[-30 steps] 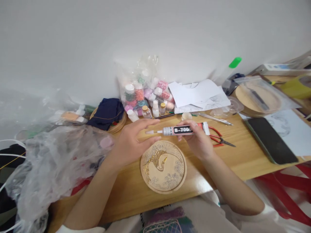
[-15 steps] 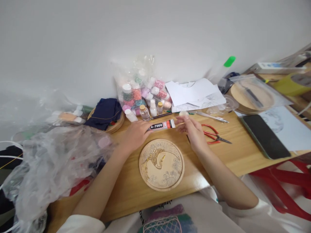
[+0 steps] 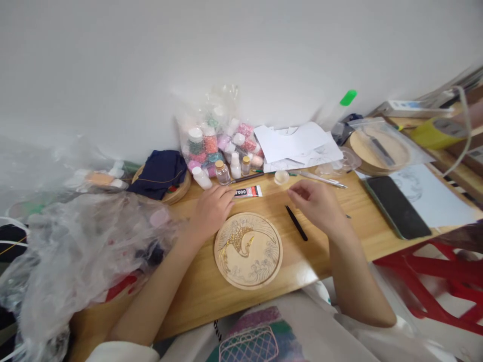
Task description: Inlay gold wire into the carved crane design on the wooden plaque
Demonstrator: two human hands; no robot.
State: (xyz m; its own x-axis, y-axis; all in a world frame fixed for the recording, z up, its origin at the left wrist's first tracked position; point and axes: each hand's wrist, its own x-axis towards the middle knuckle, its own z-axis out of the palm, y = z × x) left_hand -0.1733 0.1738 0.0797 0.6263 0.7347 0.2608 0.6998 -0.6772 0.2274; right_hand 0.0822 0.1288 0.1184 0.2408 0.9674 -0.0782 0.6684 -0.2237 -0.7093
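My left hand (image 3: 213, 210) lies low over the table with its fingers stretched out, its fingertips covering the left end of a B-7000 glue tube (image 3: 248, 191). My right hand (image 3: 316, 203) has curled fingers over the spot where red-handled pliers lay; it hides them, and what it holds, if anything, I cannot make out. Between my forearms rests a round wooden plaque (image 3: 248, 274) with a bird and waves drawn on it, the bird partly outlined in gold. Black tweezers (image 3: 296, 222) lie right of the plaque. A small round whitish container (image 3: 281, 177) stands beyond them.
Small bottles (image 3: 222, 173) stand before a clear bag of coloured bead jars (image 3: 204, 143). Paper sheets (image 3: 290, 143) lean at the wall. A phone (image 3: 398, 206) lies on the right. Crumpled plastic (image 3: 83, 246) crowds the left. A red stool (image 3: 430, 281) is below the table.
My right hand has moved right from near the glue tube's end to over the pliers, which are now hidden. The tweezers have come into view. The left hand has barely moved.
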